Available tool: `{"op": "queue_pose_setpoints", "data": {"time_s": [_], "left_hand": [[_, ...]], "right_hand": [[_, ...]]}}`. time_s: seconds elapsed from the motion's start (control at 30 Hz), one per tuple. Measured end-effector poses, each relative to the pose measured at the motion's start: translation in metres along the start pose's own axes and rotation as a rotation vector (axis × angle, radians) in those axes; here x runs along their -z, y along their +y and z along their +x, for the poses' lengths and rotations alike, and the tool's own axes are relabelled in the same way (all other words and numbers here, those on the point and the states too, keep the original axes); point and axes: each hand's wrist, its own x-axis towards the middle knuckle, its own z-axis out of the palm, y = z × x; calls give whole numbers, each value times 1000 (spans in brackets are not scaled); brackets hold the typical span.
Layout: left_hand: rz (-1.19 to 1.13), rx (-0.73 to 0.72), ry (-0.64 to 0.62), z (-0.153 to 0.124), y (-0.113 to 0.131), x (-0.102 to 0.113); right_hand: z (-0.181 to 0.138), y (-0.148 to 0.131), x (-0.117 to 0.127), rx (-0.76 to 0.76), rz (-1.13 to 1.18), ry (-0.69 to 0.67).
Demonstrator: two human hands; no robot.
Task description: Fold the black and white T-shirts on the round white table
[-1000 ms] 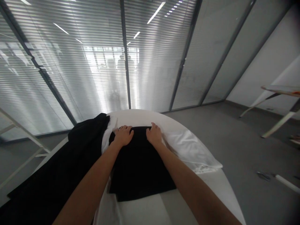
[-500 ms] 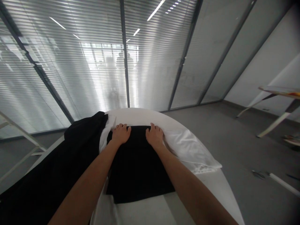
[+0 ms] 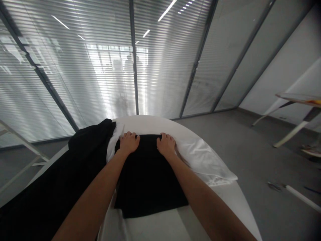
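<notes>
Head view: the left hand (image 3: 129, 143) and right hand (image 3: 165, 146) lie flat, each grip open, on the far edge of the folded black cloth (image 3: 149, 180) in the middle of the worktop (image 3: 233, 201). It sits on a white cloth (image 3: 200, 157), so a hard push could make it slide and the fold come loose.

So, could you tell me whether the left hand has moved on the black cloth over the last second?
No: the left hand stays flat at the far left corner of the folded black cloth.
</notes>
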Motion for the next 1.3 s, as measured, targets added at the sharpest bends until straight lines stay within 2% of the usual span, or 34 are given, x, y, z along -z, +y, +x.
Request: {"op": "queue_pose_setpoints", "data": {"time_s": [0.2, 0.3, 0.43, 0.57, 0.7, 0.83, 0.93, 1.17, 1.23, 1.3], "left_hand": [[-25, 18, -29, 3, -2, 6], [-144, 40, -114, 11, -11, 13], [-276, -11, -245, 22, -30, 29], [-436, -68, -388, 25, -48, 49], [-507, -118, -539, 23, -56, 60], [-448, -174, -470, 23, -51, 67], [-445, -216, -420, 24, -46, 71], [-532, -236, -167, 26, -38, 81], [-531, -245, -112, 24, -37, 92], [-509, -280, -119, 20, -36, 107]], "right_hand": [[0, 0, 0, -11, 25, -14], [2, 0, 2, -27, 78, -42], [14, 4, 4, -62, 187, -113], [32, 12, 8, -57, 511, -208], [39, 17, 14, -143, 791, -386], [37, 18, 26, -229, 887, -530], [39, 20, 36, -179, 916, -566], [51, 25, 57, -48, 1029, -352], [54, 27, 65, 35, 1037, -325], [55, 31, 75, 122, 1013, -339]]}}
